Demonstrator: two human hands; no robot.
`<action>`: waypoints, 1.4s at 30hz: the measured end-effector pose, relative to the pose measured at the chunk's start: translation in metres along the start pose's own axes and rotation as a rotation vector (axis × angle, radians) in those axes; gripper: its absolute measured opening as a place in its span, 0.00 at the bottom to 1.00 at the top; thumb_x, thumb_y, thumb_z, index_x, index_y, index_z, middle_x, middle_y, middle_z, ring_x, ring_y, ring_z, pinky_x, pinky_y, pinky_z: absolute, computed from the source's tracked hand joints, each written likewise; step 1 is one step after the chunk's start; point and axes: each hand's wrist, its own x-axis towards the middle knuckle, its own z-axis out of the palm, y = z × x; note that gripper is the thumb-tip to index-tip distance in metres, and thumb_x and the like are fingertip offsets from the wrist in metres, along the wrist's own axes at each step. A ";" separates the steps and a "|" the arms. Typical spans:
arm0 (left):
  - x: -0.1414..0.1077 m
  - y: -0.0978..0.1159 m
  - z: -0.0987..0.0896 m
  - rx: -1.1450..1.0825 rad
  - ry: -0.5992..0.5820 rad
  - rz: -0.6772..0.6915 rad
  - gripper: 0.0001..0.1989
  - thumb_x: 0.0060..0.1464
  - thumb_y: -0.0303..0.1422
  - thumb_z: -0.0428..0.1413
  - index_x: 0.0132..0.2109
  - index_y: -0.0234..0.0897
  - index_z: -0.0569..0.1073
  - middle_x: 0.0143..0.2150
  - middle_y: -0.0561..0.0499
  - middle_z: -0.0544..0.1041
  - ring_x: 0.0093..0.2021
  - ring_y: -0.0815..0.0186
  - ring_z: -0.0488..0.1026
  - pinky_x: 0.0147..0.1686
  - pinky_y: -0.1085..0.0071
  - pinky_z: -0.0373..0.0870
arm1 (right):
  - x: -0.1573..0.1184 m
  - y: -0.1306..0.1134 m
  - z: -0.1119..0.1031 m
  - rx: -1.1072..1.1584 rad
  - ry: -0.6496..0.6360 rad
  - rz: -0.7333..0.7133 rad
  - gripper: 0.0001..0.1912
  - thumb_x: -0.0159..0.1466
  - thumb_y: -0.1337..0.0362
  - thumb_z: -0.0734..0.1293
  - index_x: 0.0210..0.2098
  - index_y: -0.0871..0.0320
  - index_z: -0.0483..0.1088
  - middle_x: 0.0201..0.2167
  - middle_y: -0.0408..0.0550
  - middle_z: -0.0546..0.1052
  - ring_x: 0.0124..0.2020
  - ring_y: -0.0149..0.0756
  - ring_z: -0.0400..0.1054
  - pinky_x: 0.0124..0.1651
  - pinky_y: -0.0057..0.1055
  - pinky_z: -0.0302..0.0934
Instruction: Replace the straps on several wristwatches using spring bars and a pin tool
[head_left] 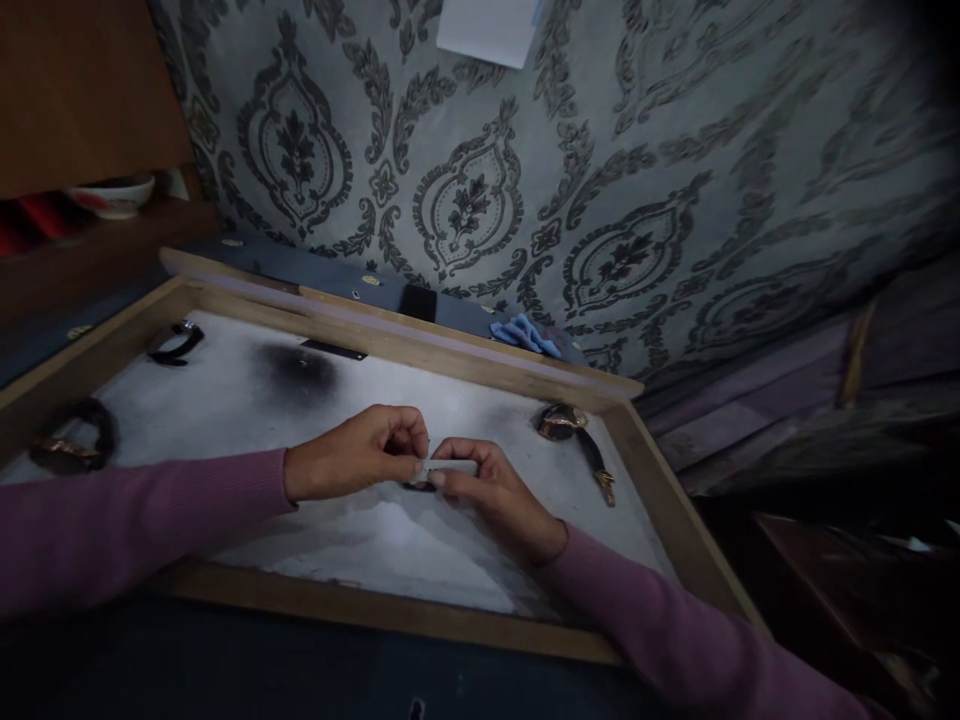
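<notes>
My right hand grips a short, flat, light-grey strip between thumb and fingers. The thumb and fingertips of my left hand pinch together at the strip's left end. Just under the strip shows a small dark piece, mostly covered by my fingers, so its kind is unclear. Around my hands lies the white floor of a shallow wooden-framed tray. A wristwatch with a dark strap lies opened out to the right. Another wristwatch rests curled at the left.
A dark curved strap lies in the tray's far left corner. A flat black bar is by the back wall. Behind the frame are a blue cloth and a black flat object. A bowl stands on a shelf.
</notes>
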 end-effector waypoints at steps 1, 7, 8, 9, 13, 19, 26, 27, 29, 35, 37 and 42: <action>0.000 -0.001 0.001 -0.010 0.012 -0.002 0.06 0.47 0.28 0.57 0.33 0.35 0.66 0.27 0.55 0.73 0.30 0.70 0.70 0.31 0.73 0.62 | 0.000 0.000 0.001 -0.012 0.000 0.003 0.07 0.51 0.62 0.72 0.24 0.59 0.72 0.18 0.37 0.67 0.19 0.24 0.53 0.24 0.25 0.47; 0.001 -0.005 0.005 -0.056 0.044 -0.023 0.06 0.46 0.27 0.57 0.32 0.35 0.66 0.26 0.55 0.73 0.29 0.70 0.69 0.30 0.74 0.61 | -0.001 0.002 0.002 -0.001 0.017 0.000 0.07 0.51 0.63 0.71 0.23 0.60 0.72 0.17 0.37 0.66 0.19 0.24 0.52 0.23 0.24 0.46; 0.002 -0.004 0.004 -0.057 0.034 -0.022 0.06 0.46 0.27 0.57 0.32 0.34 0.67 0.26 0.55 0.73 0.29 0.70 0.70 0.31 0.73 0.61 | -0.001 0.002 0.002 0.011 0.023 0.001 0.06 0.51 0.63 0.71 0.23 0.60 0.71 0.17 0.37 0.66 0.19 0.24 0.52 0.23 0.24 0.46; 0.002 -0.004 0.003 -0.060 0.020 -0.019 0.06 0.46 0.28 0.57 0.32 0.34 0.67 0.27 0.55 0.74 0.30 0.70 0.70 0.32 0.73 0.62 | -0.001 0.001 0.001 0.022 0.027 0.006 0.07 0.50 0.63 0.72 0.23 0.59 0.72 0.17 0.37 0.66 0.19 0.24 0.52 0.24 0.24 0.48; 0.003 0.001 -0.002 -0.083 -0.041 -0.007 0.06 0.47 0.29 0.58 0.33 0.34 0.68 0.29 0.54 0.74 0.31 0.70 0.70 0.34 0.72 0.63 | -0.001 -0.002 -0.001 0.046 0.022 0.026 0.09 0.50 0.62 0.73 0.25 0.59 0.72 0.20 0.39 0.69 0.21 0.25 0.54 0.24 0.24 0.51; 0.002 0.001 -0.001 -0.069 -0.030 -0.034 0.09 0.45 0.30 0.60 0.33 0.35 0.66 0.27 0.57 0.70 0.29 0.71 0.66 0.31 0.73 0.59 | 0.000 -0.002 -0.002 -0.008 0.008 0.016 0.10 0.50 0.60 0.73 0.26 0.60 0.73 0.20 0.39 0.68 0.20 0.24 0.54 0.23 0.24 0.49; 0.002 -0.004 0.010 -0.077 0.061 -0.054 0.09 0.42 0.29 0.59 0.31 0.36 0.65 0.25 0.58 0.66 0.28 0.72 0.62 0.29 0.74 0.56 | -0.001 0.001 0.002 -0.036 0.033 0.014 0.06 0.51 0.63 0.70 0.24 0.60 0.72 0.18 0.38 0.66 0.20 0.24 0.52 0.24 0.25 0.46; 0.002 -0.004 0.011 -0.081 0.071 -0.057 0.09 0.42 0.29 0.59 0.31 0.35 0.65 0.25 0.58 0.66 0.28 0.72 0.61 0.29 0.74 0.56 | -0.002 0.001 0.003 -0.038 0.045 0.013 0.06 0.51 0.63 0.70 0.23 0.60 0.72 0.17 0.37 0.65 0.19 0.24 0.52 0.24 0.25 0.45; 0.003 -0.005 0.012 -0.086 0.083 -0.065 0.09 0.42 0.29 0.59 0.31 0.35 0.66 0.25 0.58 0.66 0.27 0.72 0.61 0.28 0.74 0.55 | -0.003 0.001 0.005 -0.041 0.057 0.013 0.05 0.50 0.64 0.69 0.23 0.60 0.71 0.16 0.36 0.64 0.19 0.25 0.51 0.24 0.25 0.44; 0.005 0.000 0.006 -0.114 0.022 -0.083 0.10 0.42 0.29 0.60 0.33 0.35 0.66 0.27 0.57 0.69 0.29 0.71 0.64 0.31 0.73 0.57 | -0.001 -0.003 0.003 -0.022 0.077 0.019 0.06 0.50 0.63 0.70 0.23 0.59 0.71 0.17 0.37 0.65 0.19 0.24 0.52 0.24 0.25 0.46; 0.005 0.002 0.003 -0.132 -0.017 -0.069 0.10 0.44 0.29 0.60 0.34 0.35 0.66 0.29 0.56 0.70 0.31 0.70 0.65 0.33 0.72 0.58 | 0.000 -0.004 0.001 0.006 0.054 0.019 0.08 0.50 0.62 0.72 0.24 0.59 0.71 0.19 0.38 0.67 0.20 0.24 0.52 0.24 0.24 0.47; 0.004 0.005 -0.005 -0.191 0.029 0.014 0.08 0.46 0.28 0.58 0.35 0.35 0.68 0.30 0.55 0.69 0.31 0.70 0.64 0.34 0.72 0.58 | 0.001 -0.005 -0.006 0.110 -0.019 -0.062 0.10 0.52 0.61 0.74 0.29 0.60 0.73 0.25 0.42 0.74 0.22 0.25 0.56 0.25 0.24 0.53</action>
